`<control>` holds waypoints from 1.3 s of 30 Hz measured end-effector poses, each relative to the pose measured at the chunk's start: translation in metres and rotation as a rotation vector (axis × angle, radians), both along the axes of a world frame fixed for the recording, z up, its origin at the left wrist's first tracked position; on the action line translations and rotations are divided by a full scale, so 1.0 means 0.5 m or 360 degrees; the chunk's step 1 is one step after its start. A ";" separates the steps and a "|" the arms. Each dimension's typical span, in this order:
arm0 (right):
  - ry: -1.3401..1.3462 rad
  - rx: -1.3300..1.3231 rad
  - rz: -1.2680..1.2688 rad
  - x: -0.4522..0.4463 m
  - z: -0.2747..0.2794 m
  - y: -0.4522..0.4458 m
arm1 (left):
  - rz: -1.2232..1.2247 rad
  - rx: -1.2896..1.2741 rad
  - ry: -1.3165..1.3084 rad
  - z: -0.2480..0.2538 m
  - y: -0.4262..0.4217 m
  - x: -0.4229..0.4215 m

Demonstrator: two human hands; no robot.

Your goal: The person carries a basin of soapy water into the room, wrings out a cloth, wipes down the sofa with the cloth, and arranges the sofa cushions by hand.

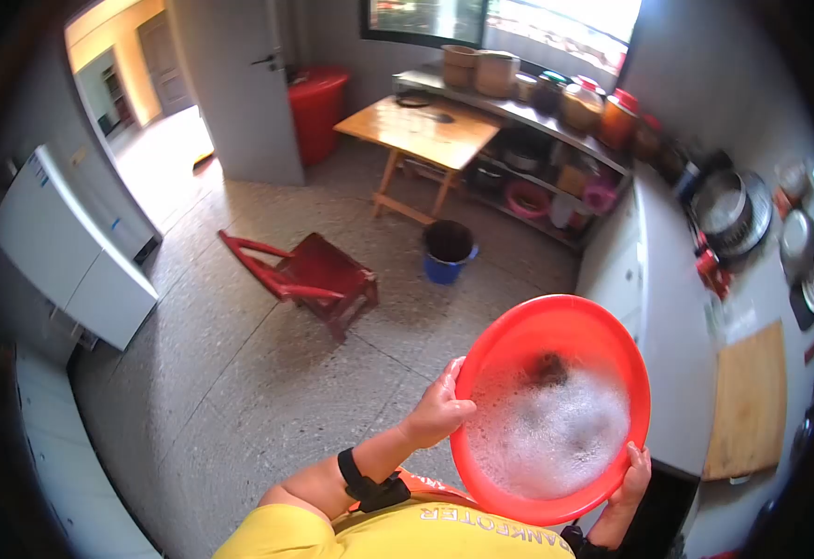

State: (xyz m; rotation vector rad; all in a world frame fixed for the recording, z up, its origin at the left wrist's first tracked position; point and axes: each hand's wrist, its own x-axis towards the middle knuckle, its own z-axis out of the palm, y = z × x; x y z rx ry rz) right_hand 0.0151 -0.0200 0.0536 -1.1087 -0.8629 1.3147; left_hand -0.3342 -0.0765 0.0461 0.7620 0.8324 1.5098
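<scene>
A round red plastic basin (635, 359) is held up in front of my body, with soapy water and white suds (551, 438) inside it. A dark shape (547, 369) shows at the far side of the suds; I cannot make out what it is. My left hand (438, 407) grips the basin's left rim, thumb over the edge. On the lower right rim, my right hand (634, 473) holds the other side, its fingers curled around the edge. The basin hangs above the floor, close to the counter.
A red wooden chair (318, 275) and a blue bucket (444, 261) stand on the floor ahead. Behind them are a small wooden table (416, 129) and a shelf with jars (579, 102). On the right counter lie a cutting board (747, 401) and a pot (719, 205). A white fridge (67, 242) stands left.
</scene>
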 end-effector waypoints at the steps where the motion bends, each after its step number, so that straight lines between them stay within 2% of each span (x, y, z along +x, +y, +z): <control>1: -0.0061 -0.0031 0.0005 -0.058 0.007 0.017 | 0.0063 -0.0005 -0.0005 -0.001 -0.013 -0.050; 4: -0.0017 -0.0081 0.0247 -0.174 -0.034 0.076 | 0.0297 -0.0060 0.0077 0.017 -0.071 -0.150; 7: -0.0201 0.0098 0.0370 -0.381 -0.063 0.140 | 0.0669 -0.0160 0.0038 -0.008 -0.126 -0.289; 9: -0.0153 0.0110 0.0505 -0.507 -0.071 0.169 | 0.0955 -0.0202 0.0074 -0.008 -0.168 -0.360; 12: -0.0142 0.0255 0.0907 -0.709 -0.081 0.208 | 0.1242 -0.0257 0.0112 0.032 -0.237 -0.475; 18: -0.0150 0.0158 0.1424 -1.137 -0.029 0.163 | 0.1886 -0.0255 0.0060 0.040 -0.375 -0.653; 22: -0.0162 0.0250 0.1651 -1.409 -0.004 0.088 | 0.2220 -0.0315 -0.0033 0.061 -0.484 -0.822; 23: -0.0172 0.0130 0.1712 -1.415 -0.052 0.062 | 0.2353 -0.0471 0.0006 0.032 -0.505 -0.810; 25: -0.0319 0.0123 0.1786 -1.532 -0.021 0.002 | 0.2425 -0.0510 0.0056 0.022 -0.571 -0.906; 26: -0.0264 0.0064 0.1843 -1.589 -0.050 -0.023 | 0.2436 -0.0505 0.0060 0.010 -0.606 -0.957; 31: -0.0357 0.0000 0.1842 -1.794 -0.096 -0.171 | 0.2530 -0.1048 0.0404 -0.028 -0.762 -1.162; 35: -0.0526 -0.0019 0.1828 -1.984 -0.101 -0.245 | 0.2436 -0.1148 0.0402 -0.012 -0.839 -1.360; 37: -0.0416 0.0048 0.1829 -2.069 -0.116 -0.253 | 0.2428 -0.1272 0.0424 -0.020 -0.854 -1.449; 39: -0.0482 0.0088 0.1816 -2.169 -0.117 -0.267 | 0.2447 -0.1192 0.0429 -0.042 -0.864 -1.547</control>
